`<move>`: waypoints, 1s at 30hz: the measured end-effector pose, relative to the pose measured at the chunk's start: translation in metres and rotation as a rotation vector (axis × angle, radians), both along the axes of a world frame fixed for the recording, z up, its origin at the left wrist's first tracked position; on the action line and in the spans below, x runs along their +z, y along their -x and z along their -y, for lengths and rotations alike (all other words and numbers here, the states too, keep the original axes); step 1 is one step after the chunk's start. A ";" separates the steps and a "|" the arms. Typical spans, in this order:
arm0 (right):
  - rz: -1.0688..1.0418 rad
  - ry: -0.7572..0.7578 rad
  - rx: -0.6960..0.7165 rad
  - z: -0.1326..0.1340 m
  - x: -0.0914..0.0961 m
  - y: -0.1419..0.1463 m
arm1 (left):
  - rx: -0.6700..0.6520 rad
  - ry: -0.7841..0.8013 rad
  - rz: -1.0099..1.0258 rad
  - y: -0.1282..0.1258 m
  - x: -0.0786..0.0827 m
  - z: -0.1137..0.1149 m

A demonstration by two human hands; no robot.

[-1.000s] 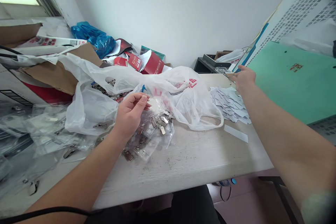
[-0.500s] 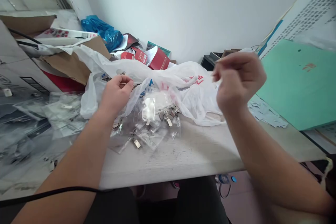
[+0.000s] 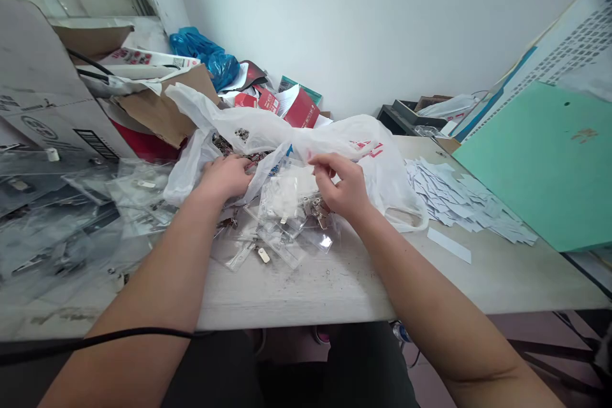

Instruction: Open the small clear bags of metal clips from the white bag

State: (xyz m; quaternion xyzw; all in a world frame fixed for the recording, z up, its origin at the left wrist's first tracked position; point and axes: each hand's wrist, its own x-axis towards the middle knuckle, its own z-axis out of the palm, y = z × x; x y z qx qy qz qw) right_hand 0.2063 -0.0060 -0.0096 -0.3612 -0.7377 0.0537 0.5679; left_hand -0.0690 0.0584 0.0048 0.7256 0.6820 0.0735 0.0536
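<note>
Head view: clear sleeves (image 3: 287, 247) lay nearest, below the curled right hand (image 3: 342, 188), whether pinching anything I couldn't tell. Beyond, the left hand (image 3: 224, 177) dipped into a white bag (image 3: 268, 122), grip hidden, metal clips (image 3: 222, 146) just past its fingers.

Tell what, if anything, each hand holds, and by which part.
It cannot be told: the left hand reaches into the white bag, fingertips hidden; in the right hand, nothing shows clearly.
</note>
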 end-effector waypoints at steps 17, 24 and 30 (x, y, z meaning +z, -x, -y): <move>0.334 0.199 -0.081 0.002 -0.005 0.014 | 0.233 -0.177 0.319 0.000 -0.011 -0.009; 0.099 -0.001 -0.038 0.004 0.003 0.015 | 0.197 -0.425 0.857 -0.002 0.007 0.006; 0.008 0.043 0.083 0.010 0.009 0.019 | -0.156 -0.200 1.306 -0.030 0.027 0.037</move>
